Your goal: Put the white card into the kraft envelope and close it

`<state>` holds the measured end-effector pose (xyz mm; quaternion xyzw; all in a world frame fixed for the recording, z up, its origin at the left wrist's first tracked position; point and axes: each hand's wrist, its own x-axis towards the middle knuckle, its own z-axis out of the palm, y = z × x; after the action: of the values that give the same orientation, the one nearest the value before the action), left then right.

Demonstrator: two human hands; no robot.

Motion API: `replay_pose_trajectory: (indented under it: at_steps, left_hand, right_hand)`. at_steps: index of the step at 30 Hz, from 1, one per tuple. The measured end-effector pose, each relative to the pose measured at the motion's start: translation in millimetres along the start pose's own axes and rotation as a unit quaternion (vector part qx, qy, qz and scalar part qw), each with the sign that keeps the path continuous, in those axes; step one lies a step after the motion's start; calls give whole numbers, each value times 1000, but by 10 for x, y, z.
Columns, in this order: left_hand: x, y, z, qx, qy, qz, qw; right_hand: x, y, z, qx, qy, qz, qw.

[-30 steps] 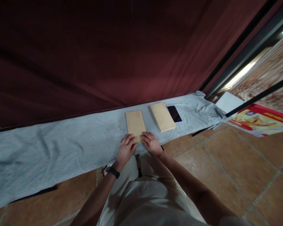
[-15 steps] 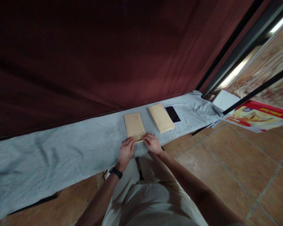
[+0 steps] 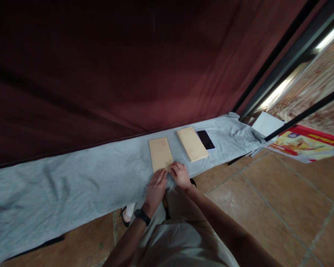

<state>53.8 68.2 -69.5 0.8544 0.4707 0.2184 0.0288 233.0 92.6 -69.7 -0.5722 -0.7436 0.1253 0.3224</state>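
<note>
I see both hands, left hand [image 3: 156,187] and right hand [image 3: 180,174], flat and open on the near edge of the envelope [image 3: 160,158], left of the stack [image 3: 192,144]. Looks like pressing; next needs firm hold.

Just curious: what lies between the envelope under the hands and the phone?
A second envelope lies between the envelope and the phone, in the head view.

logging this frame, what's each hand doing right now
Left hand: open, flat at the envelope's near edge.
Right hand: fingers curled on the same edge; grip cannot be told.
</note>
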Motion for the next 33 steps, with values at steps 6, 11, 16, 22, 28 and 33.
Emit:
replay_pose_trajectory:
  at_steps: [6,11,16,22,28,33]
  left_hand:
    - [-97,-15,84,6,-76,-8,997]
    - [-196,-55,62,38,-82,6,996]
    - [-330,-131,-78,80,-54,0,995]
    - [-378,-209,-176,89,-41,-2,995]
    - [177,70,-35,33,-45,24,998]
    - [798,32,255,26,-62,20,998]
  right_hand:
    - [-118,-380,161,44,-30,-84,995]
    - [-270,-415,267,11,-52,-96,994]
    - [-411,-166,122,-49,-76,-146,985]
    - [-485,-40,34,-76,-57,-139,986]
    - [-529,-2,151,-63,-40,-128,989]
    - [-518,-15,147,-53,-38,-118,991]
